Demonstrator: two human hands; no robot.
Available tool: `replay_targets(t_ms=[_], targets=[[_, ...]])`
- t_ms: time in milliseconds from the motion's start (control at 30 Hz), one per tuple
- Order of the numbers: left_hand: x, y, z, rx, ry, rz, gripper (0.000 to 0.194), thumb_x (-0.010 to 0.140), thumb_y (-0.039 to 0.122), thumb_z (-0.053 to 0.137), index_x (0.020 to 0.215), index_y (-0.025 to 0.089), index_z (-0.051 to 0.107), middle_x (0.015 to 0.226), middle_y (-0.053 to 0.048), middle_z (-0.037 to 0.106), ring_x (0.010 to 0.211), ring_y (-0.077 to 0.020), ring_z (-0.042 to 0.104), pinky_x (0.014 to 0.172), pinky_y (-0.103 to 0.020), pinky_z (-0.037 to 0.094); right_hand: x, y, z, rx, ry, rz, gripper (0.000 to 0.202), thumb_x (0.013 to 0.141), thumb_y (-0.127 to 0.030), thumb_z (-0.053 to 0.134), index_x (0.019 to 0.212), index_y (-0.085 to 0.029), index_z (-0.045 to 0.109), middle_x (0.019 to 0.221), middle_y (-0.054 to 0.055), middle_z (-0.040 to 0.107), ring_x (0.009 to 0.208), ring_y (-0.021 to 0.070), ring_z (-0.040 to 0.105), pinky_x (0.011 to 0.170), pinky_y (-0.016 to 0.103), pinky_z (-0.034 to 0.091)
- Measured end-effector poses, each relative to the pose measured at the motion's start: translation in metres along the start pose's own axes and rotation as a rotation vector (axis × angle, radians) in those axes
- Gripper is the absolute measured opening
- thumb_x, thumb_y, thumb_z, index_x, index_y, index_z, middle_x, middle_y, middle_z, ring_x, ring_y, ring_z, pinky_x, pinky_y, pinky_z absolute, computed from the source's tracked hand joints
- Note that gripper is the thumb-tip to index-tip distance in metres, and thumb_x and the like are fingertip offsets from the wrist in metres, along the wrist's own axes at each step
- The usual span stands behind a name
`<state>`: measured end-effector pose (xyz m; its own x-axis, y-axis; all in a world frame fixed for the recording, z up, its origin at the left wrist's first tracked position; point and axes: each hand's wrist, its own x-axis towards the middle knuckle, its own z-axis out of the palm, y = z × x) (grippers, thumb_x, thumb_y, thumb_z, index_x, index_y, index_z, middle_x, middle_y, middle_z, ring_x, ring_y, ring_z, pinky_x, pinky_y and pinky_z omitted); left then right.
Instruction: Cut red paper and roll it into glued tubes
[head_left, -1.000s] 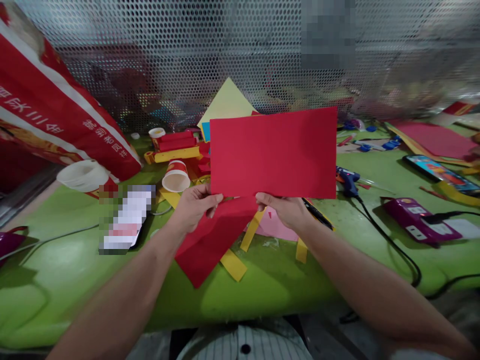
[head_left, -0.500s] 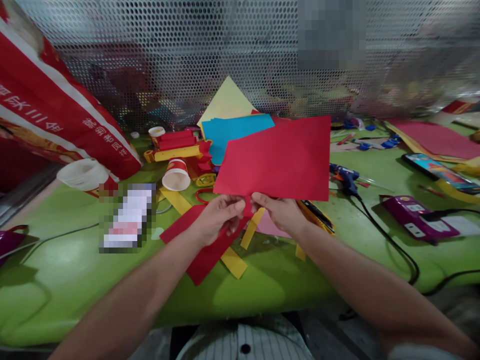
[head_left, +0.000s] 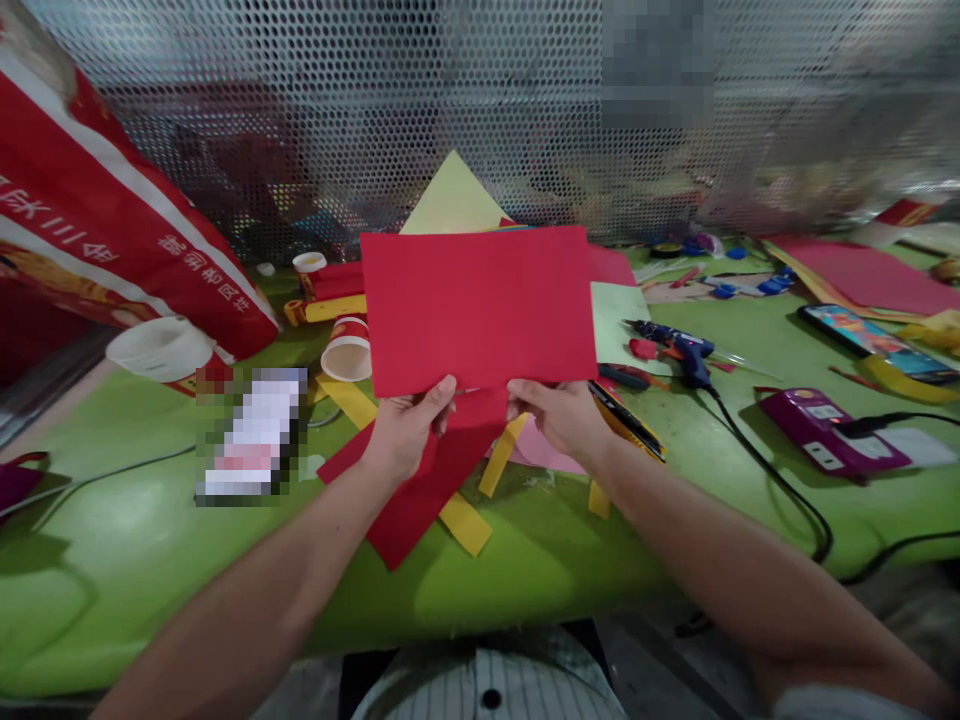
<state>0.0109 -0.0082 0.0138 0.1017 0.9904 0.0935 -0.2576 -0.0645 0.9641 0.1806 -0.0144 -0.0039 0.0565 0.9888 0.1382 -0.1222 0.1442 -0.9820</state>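
Note:
A flat red sheet of paper is held up above the table between my two hands. My left hand pinches its lower edge on the left, thumb on the near face. On the same edge, farther right, my right hand grips it with the thumb in front; the other fingers are mostly behind the sheet. Below lies a second red paper piece, set at a slant over yellow paper strips. Pink paper shows beneath my right hand.
A glue gun, a yellow-and-black cutter knife and a purple power strip lie to the right. On the left are a phone, a paper cup and a tall red bag. Perforated metal stands behind.
The red sheet has shifted left and been levelled, now covering the blue paper and uncovering pale green paper by the glue gun. My left hand has taken hold of its lower edge.

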Motion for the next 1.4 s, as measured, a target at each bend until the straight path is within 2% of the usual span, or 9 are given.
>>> replay_targets(t_ms=[200, 433, 600, 733, 1000, 1167, 1233, 1333, 1400], targets=[[0.015, 0.01, -0.015, -0.002, 0.08, 0.062, 0.024, 0.063, 0.034, 0.074, 0.059, 0.016, 0.057, 0.048, 0.005, 0.054, 0.037, -0.0045, 0.043, 0.033, -0.016, 0.032, 0.018, -0.017, -0.017, 0.19, 0.102, 0.013, 0.018, 0.054, -0.026, 0.073, 0.057, -0.019, 0.058, 0.047, -0.006, 0.057, 0.037, 0.0078, 0.051, 0.039, 0.021, 0.045], [0.021, 0.023, -0.02, -0.065, 0.139, 0.092, 0.024, 0.061, 0.032, 0.075, 0.057, 0.016, 0.057, 0.048, 0.005, 0.055, 0.035, -0.0044, 0.044, 0.033, -0.016, 0.033, 0.029, -0.024, -0.039, 0.167, 0.26, -0.039, 0.025, 0.062, -0.035, 0.071, 0.066, -0.02, 0.052, 0.057, -0.007, 0.055, 0.044, 0.0064, 0.054, 0.044, 0.02, 0.048], [0.0, 0.014, -0.003, -0.042, -0.044, -0.03, 0.024, 0.06, 0.035, 0.076, 0.067, 0.018, 0.061, 0.056, 0.004, 0.061, 0.039, -0.0062, 0.048, 0.035, -0.018, 0.038, 0.026, -0.019, -0.034, 0.132, 0.255, 0.207, 0.031, 0.071, -0.049, 0.065, 0.084, -0.023, 0.055, 0.097, 0.002, 0.062, 0.067, 0.0117, 0.063, 0.052, 0.024, 0.053], [-0.014, 0.013, 0.007, 0.037, -0.175, -0.104, 0.027, 0.06, 0.038, 0.076, 0.064, 0.017, 0.06, 0.049, 0.004, 0.056, 0.04, -0.008, 0.049, 0.039, -0.021, 0.042, 0.024, -0.02, -0.028, 0.198, 0.126, 0.436, 0.027, 0.071, -0.041, 0.067, 0.087, -0.021, 0.058, 0.09, 0.006, 0.067, 0.073, 0.0172, 0.065, 0.063, 0.031, 0.056], [-0.006, 0.029, 0.007, -0.022, -0.099, -0.035, 0.024, 0.062, 0.037, 0.074, 0.069, 0.017, 0.062, 0.061, 0.002, 0.062, 0.043, -0.0076, 0.049, 0.039, -0.021, 0.039, 0.025, -0.034, -0.033, 0.293, 0.152, 0.156, 0.018, 0.061, -0.022, 0.072, 0.076, -0.023, 0.063, 0.079, -0.002, 0.066, 0.074, 0.0119, 0.061, 0.074, 0.028, 0.052], [-0.038, 0.027, 0.005, -0.026, -0.002, -0.333, 0.028, 0.068, 0.041, 0.068, 0.068, 0.014, 0.062, 0.063, -0.001, 0.061, 0.044, -0.0078, 0.05, 0.04, -0.02, 0.038, 0.026, -0.028, -0.035, 0.224, 0.091, 0.092, 0.026, 0.051, -0.01, 0.068, 0.073, -0.022, 0.062, 0.074, -0.004, 0.063, 0.077, 0.0117, 0.059, 0.078, 0.028, 0.047], [-0.065, 0.03, 0.001, 0.001, -0.06, -0.501, 0.034, 0.073, 0.048, 0.061, 0.072, 0.014, 0.062, 0.059, 0.0, 0.058, 0.042, -0.0079, 0.049, 0.039, -0.02, 0.038, 0.022, -0.024, -0.03, 0.167, -0.005, 0.155, 0.028, 0.048, -0.008, 0.066, 0.073, -0.02, 0.062, 0.072, -0.003, 0.064, 0.075, 0.0118, 0.058, 0.073, 0.027, 0.047], [-0.103, 0.044, -0.004, 0.161, -0.373, -0.749, 0.048, 0.079, 0.061, 0.044, 0.077, 0.016, 0.06, 0.064, -0.003, 0.062, 0.039, -0.0108, 0.05, 0.036, -0.023, 0.039, 0.014, -0.018, -0.016, 0.083, -0.112, 0.231, 0.028, 0.048, -0.007, 0.063, 0.073, -0.018, 0.062, 0.072, -0.002, 0.065, 0.074, 0.0115, 0.058, 0.067, 0.024, 0.046], [-0.112, 0.056, -0.005, 0.441, -0.613, -0.626, 0.041, 0.08, 0.055, 0.046, 0.08, 0.017, 0.063, 0.067, -0.004, 0.064, 0.045, -0.0124, 0.054, 0.042, -0.024, 0.043, 0.008, -0.015, -0.005, 0.022, -0.155, 0.245, 0.026, 0.049, -0.005, 0.06, 0.072, -0.018, 0.062, 0.071, -0.003, 0.065, 0.073, 0.0108, 0.059, 0.066, 0.023, 0.045]])
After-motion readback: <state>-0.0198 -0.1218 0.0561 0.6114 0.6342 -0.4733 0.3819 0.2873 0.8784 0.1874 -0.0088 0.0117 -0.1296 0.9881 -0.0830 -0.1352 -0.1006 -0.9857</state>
